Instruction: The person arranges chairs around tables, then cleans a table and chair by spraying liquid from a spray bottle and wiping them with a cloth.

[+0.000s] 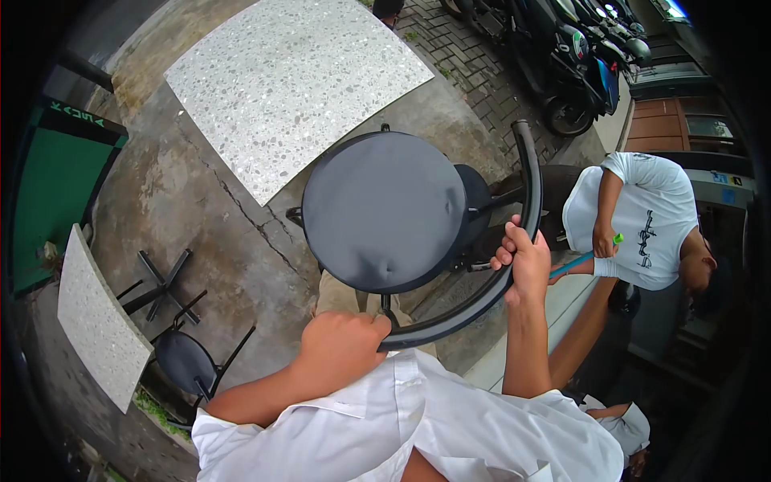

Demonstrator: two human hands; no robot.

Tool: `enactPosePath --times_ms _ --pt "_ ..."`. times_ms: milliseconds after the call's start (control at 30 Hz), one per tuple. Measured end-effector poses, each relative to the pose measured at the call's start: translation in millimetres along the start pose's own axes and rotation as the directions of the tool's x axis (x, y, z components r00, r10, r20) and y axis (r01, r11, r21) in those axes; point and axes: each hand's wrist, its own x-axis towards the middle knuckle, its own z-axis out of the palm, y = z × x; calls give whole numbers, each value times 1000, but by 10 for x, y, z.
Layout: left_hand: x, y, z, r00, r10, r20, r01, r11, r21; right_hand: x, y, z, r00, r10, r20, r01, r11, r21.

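Observation:
A black chair with a round, dented seat (385,209) is in front of me, over my feet. Its curved tubular rail (458,317) runs around the near and right side of the seat. My left hand (345,344) is closed around the rail's near end, close to my shirt. Farther along the curve, at the right, my right hand (528,261) grips the same rail with its fingers wrapped round it. The chair's legs are mostly hidden under the seat.
A speckled stone-look table (297,88) stands ahead. Another tabletop (100,321) and a black chair (186,361) are at lower left. At right, a person in a white shirt (642,217) holds a blue stick with a green tip. Parked motorcycles (562,64) are at upper right.

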Motion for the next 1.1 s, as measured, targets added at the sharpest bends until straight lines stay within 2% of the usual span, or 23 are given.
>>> enactPosePath --times_ms 100,167,333,467,567,667,767,967,1067,1100 --pt "-193 311 -372 991 47 124 -52 998 40 -287 -186 -163 999 46 -3 -46 999 20" --pt "-246 363 -305 985 52 164 -62 997 51 -331 -124 -222 995 99 -25 -97 993 70" --pt "17 -64 127 999 -9 54 4 996 90 7 233 -41 998 55 -16 -53 993 102" --pt "60 -227 365 998 -18 -53 23 996 81 175 327 49 1000 11 -5 -11 999 45" --pt "-84 50 -84 1000 -17 24 17 1000 26 -42 13 14 999 38 19 -39 998 40" --pt "-189 408 -518 993 -6 116 -3 997 72 -291 -241 -53 995 101 -10 -100 993 59" --pt "-267 611 -509 983 -46 178 23 991 128 -340 -195 -160 987 156 47 -160 983 90" --pt "-200 547 200 974 -224 33 216 962 166 -11 173 -291 989 77 128 -90 991 100" --pt "-89 595 526 974 -209 -84 219 966 135 146 243 -447 985 53 164 -72 992 108" --pt "-95 675 517 975 -210 -75 218 966 139 135 205 -493 984 62 167 -80 991 103"
